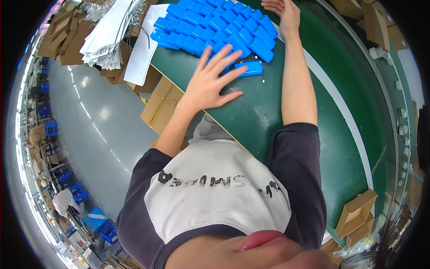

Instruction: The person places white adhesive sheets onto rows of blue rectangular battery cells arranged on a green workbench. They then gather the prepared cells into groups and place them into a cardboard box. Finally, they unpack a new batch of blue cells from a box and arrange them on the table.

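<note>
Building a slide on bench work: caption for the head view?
Both open hands, left hand and right hand, press on blue battery packs on a green table.

One head-worn fisheye camera looks steeply down, close over the green table (268,121).

Blue packs (215,24): many flat rectangular blue wrapped packs, laid in overlapping rows on green table (268,116), at its far end. One single blue pack (249,68) lies apart at near edge of rows, thin wires at its end. White sheets (109,36): stack left of blue packs, past table edge. Brown cartons (161,105): flat, left of table edge, nearer than blue packs. Small open brown box (356,213): at table's near right end, well apart from blue packs.
</note>
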Demonstrator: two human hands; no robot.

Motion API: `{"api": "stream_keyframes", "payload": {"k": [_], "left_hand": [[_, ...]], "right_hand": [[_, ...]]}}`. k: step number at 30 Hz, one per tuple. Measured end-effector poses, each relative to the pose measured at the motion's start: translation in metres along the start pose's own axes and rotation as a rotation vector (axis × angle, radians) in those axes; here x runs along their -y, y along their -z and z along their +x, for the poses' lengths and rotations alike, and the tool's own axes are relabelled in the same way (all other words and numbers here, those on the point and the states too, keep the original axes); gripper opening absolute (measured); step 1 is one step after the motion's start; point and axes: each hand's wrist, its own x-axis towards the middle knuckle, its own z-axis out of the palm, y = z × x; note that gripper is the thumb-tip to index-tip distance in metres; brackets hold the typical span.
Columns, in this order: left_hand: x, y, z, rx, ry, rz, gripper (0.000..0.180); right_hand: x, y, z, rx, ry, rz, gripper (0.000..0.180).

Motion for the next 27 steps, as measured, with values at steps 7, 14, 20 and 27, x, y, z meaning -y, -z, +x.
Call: {"api": "stream_keyframes", "payload": {"k": [7,14,20,27], "left_hand": [[-0.015,-0.010,-0.006,0.019,0.073,0.072,0.057],[-0.043,-0.021,-0.014,-0.328,0.428,0.323,0.048],[-0.051,-0.035,-0.037,-0.335,0.531,-0.013,0.042],[-0.062,-0.037,-0.018,-0.293,0.380,0.213,0.061]], "right_hand": [[0.054,-0.022,-0.119,0.494,0.579,-1.056,0.064],[0.053,-0.023,-0.124,0.419,0.589,-1.193,0.064],[0.061,-0.010,-0.142,0.402,0.522,-1.425,0.063],[0.108,0.009,-0.210,0.381,0.378,-1.632,0.061]]}}
